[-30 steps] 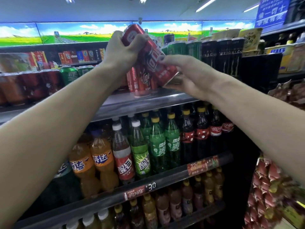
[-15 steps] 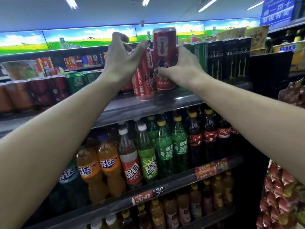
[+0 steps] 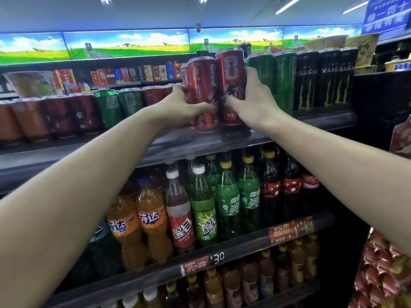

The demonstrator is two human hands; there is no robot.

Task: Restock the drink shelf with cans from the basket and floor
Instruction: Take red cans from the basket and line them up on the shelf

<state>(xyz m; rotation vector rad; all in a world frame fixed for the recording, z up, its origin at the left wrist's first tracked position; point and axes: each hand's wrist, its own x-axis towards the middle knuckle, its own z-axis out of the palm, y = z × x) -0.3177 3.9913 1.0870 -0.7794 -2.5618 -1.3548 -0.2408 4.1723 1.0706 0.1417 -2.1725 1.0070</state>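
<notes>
Two tall red cans stand side by side on the top shelf (image 3: 182, 147). My right hand (image 3: 253, 101) grips the right red can (image 3: 230, 74), fingers wrapped round its right side, thumb across its front. My left hand (image 3: 184, 107) holds the left red can (image 3: 201, 85) low down, thumb across the front. More red cans sit behind the left one. The basket and floor are out of view.
Green cans (image 3: 273, 76) and black energy cans (image 3: 322, 78) stand right of the red ones. Wrapped packs of red and green cans (image 3: 73, 114) fill the shelf's left. Bottles (image 3: 226, 196) crowd the lower shelves. A snack rack (image 3: 387, 274) stands at lower right.
The can in my right hand went from tilted to upright and came down onto the shelf beside the other red can. My left hand dropped from the can tops to the left can's lower part.
</notes>
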